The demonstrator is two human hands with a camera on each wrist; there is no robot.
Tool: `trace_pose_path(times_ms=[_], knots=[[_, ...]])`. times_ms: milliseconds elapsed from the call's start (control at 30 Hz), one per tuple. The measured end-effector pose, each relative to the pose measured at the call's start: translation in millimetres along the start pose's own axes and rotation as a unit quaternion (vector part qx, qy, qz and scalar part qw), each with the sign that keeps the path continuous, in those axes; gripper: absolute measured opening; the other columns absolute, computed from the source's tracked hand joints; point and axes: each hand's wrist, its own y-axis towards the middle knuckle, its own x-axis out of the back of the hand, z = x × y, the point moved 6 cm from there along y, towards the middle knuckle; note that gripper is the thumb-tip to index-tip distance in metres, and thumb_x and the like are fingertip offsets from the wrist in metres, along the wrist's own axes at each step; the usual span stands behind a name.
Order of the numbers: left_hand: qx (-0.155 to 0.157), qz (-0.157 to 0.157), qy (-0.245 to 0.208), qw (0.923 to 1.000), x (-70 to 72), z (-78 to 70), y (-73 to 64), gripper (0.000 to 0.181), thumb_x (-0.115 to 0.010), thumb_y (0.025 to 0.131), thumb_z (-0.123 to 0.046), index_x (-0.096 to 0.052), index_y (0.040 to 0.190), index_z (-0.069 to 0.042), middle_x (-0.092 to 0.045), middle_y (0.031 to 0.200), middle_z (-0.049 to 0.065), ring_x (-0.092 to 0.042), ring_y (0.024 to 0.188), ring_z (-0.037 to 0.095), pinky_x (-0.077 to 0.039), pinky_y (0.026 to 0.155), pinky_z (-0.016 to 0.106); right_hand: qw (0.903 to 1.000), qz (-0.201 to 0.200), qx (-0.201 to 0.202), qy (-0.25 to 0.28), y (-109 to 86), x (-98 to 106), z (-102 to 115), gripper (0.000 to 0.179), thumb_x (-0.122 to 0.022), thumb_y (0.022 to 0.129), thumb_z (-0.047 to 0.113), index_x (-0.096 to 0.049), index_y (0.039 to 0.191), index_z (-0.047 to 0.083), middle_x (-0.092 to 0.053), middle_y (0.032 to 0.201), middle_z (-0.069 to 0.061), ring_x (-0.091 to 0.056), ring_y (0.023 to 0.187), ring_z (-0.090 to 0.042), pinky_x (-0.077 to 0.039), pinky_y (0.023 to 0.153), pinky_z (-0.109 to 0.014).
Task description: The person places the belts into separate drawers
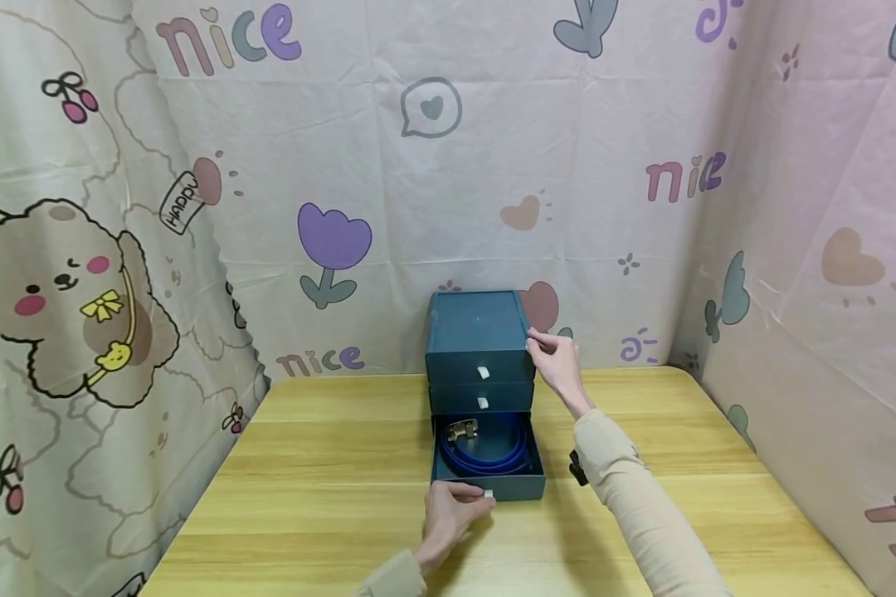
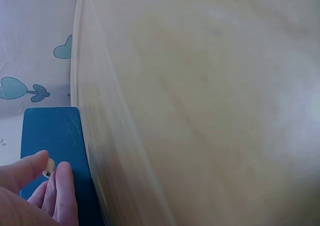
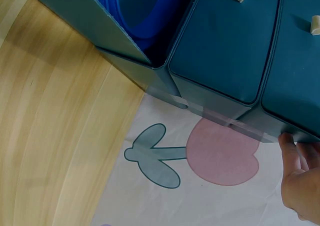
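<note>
A dark teal drawer box [image 1: 479, 323] with three stacked drawers stands on the table. Its bottom drawer [image 1: 518, 487] is pulled out, with a coiled blue belt [image 1: 485, 471] with a metal buckle [image 1: 462, 429] inside. My left hand [image 1: 446, 518] is at that drawer's front, thumb and fingers pinching its small white pull tab [image 2: 48, 168]. At the box's upper right side, my right hand [image 1: 557, 365] rests its fingertips against the wall; the right wrist view shows this hand [image 3: 302, 181] beside the top drawer. The upper two drawers are closed.
The box stands near the back edge of a light wooden table [image 1: 328, 464]. Behind it hangs a printed cloth [image 1: 433, 191], with more cloth along the left and right sides. White tabs [image 1: 482, 403] stick out from the upper drawer fronts.
</note>
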Motion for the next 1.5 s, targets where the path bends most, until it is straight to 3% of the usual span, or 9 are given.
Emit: trace_pose_path(times_ms=[300, 467, 933, 1500], knots=[[0.015, -0.013, -0.018, 0.9996, -4.7, 2.8, -2.2, 0.017, -0.088, 0.071, -0.010, -0.081, 0.086, -0.004, -0.078, 0.080, 0.009, -0.067, 0.065, 0.007, -0.053, 0.055, 0.020, 1.0000, 0.004, 0.001, -0.002, -0.6, -0.4, -0.3, 0.035, -0.061, 0.098, 0.022, -0.069, 0.130, 0.011, -0.066, 0.137, -0.008, -0.071, 0.112, -0.027, -0.046, 0.074, -0.007], [0.007, -0.026, -0.022, 0.9994, -4.7, 2.5, -2.0, 0.017, -0.086, 0.074, -0.011, -0.082, 0.090, -0.005, -0.079, 0.085, 0.010, -0.067, 0.065, 0.007, -0.052, 0.055, 0.019, 1.0000, 0.005, 0.002, 0.002, -1.1, -0.3, -0.4, 0.035, -0.061, 0.098, 0.022, -0.069, 0.130, 0.010, -0.066, 0.137, -0.008, -0.071, 0.111, -0.028, -0.046, 0.073, -0.008], [0.028, -0.049, -0.027, 0.9980, -6.4, 3.9, -0.6, 0.018, -0.084, 0.078, -0.019, -0.083, 0.092, -0.008, -0.080, 0.089, 0.007, -0.069, 0.077, 0.004, -0.051, 0.070, 0.018, 1.0000, 0.004, 0.006, 0.001, 0.1, -0.2, 0.6, 0.035, -0.061, 0.098, 0.021, -0.068, 0.131, 0.010, -0.065, 0.137, -0.008, -0.071, 0.112, -0.028, -0.046, 0.074, -0.007], [0.035, -0.045, -0.074, 0.9957, -13.1, 1.3, 4.7, 0.021, -0.080, 0.084, -0.013, -0.080, 0.100, 0.000, -0.079, 0.096, 0.015, -0.074, 0.082, 0.014, -0.056, 0.069, 0.018, 0.9999, 0.010, 0.000, 0.003, -0.5, -1.0, -0.9, 0.036, -0.060, 0.099, 0.021, -0.067, 0.133, 0.010, -0.064, 0.139, -0.008, -0.070, 0.114, -0.028, -0.046, 0.077, -0.007]])
